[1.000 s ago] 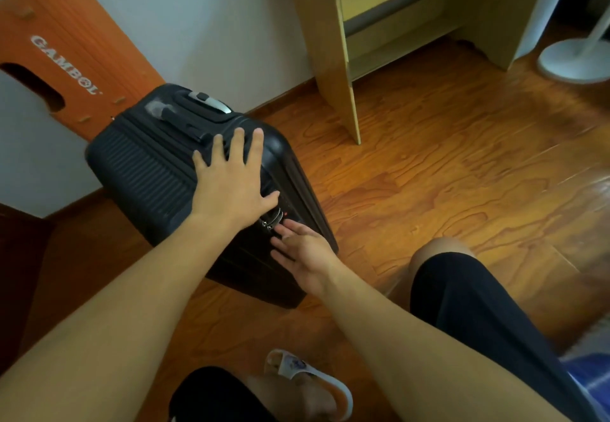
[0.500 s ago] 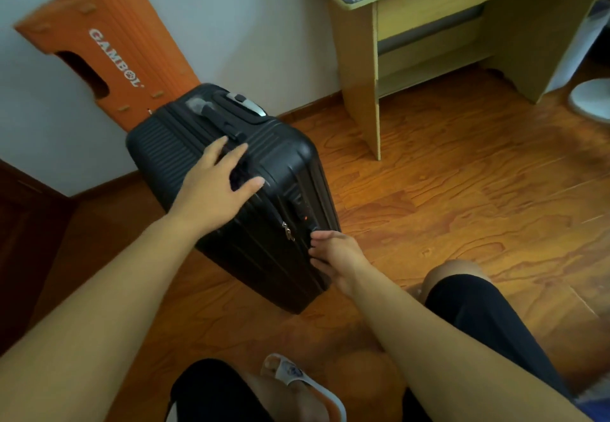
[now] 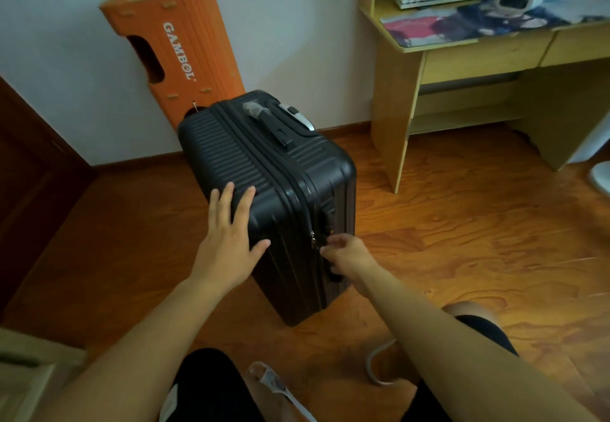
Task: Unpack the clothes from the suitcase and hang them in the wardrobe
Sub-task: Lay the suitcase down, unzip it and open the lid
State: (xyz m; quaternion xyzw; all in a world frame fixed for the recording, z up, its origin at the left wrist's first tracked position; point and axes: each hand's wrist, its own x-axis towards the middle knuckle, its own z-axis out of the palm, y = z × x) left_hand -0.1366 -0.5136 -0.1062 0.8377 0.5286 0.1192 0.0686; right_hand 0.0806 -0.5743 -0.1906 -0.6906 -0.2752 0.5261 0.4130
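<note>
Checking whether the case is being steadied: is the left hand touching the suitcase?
Touching. The head view shows the left hand laid flat on the black suitcase, its straight fingers and thumb pressed against the ribbed shell near the top corner.

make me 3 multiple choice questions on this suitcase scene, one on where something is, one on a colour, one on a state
1. Where does the orange board stand?
A. on the desk
B. leaning on the wall behind the suitcase
C. flat under the suitcase

2. What colour is the suitcase?
A. black
B. red
C. white

3. What state is the suitcase in?
A. lying open
B. upright and closed
C. lying flat, half unzipped

Answers:
1 B, it stands against the wall behind the case.
2 A, the ribbed shell is black.
3 B, it stands on end with its halves together, the left hand flat on it and the right hand at its side by the zip.
</note>
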